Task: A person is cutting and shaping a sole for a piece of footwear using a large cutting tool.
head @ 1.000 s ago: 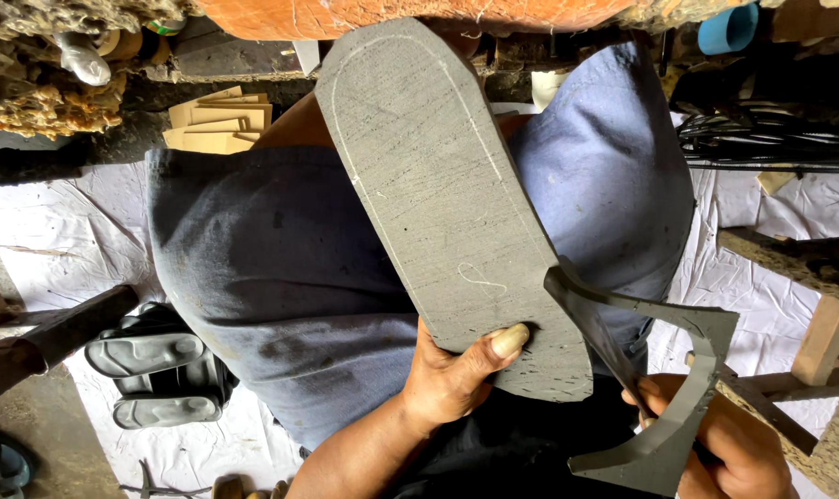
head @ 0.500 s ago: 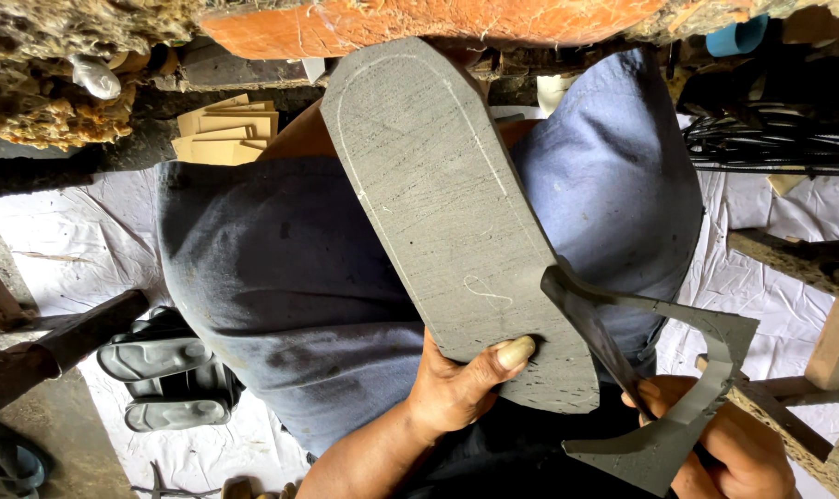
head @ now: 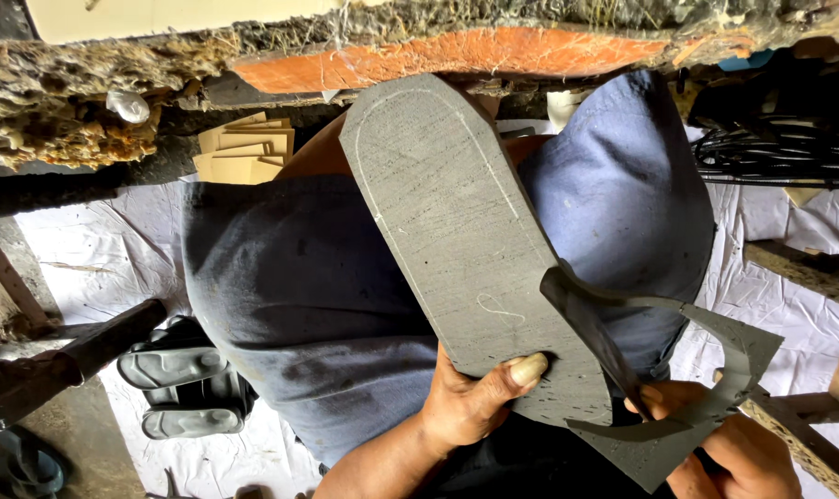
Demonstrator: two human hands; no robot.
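- White crumpled sheeting (head: pixel 96 268) covers the floor, with a stack of tan card pieces (head: pixel 244 152) far left.
- Left hand (head: pixel 470 407) is clamped on the near end of a grey sole-shaped rubber slab (head: pixel 466 240) lying across blue-shorted thighs, thumb pressed on top.
- Right hand (head: pixel 734 453), fingers curled, grips a curved grey offcut strip (head: pixel 706 407) at near right.

A count of the rubber work — what lies in hand and around it.

One grey sole sheet (head: pixel 466 268); one curled offcut strip (head: pixel 706 370); two hands — left hand (head: pixel 475 402), right hand (head: pixel 724 444); one stack of tan cards (head: pixel 244 152); two dark sandals (head: pixel 184 388) on the floor; one bundle of black straps (head: pixel 780 152).
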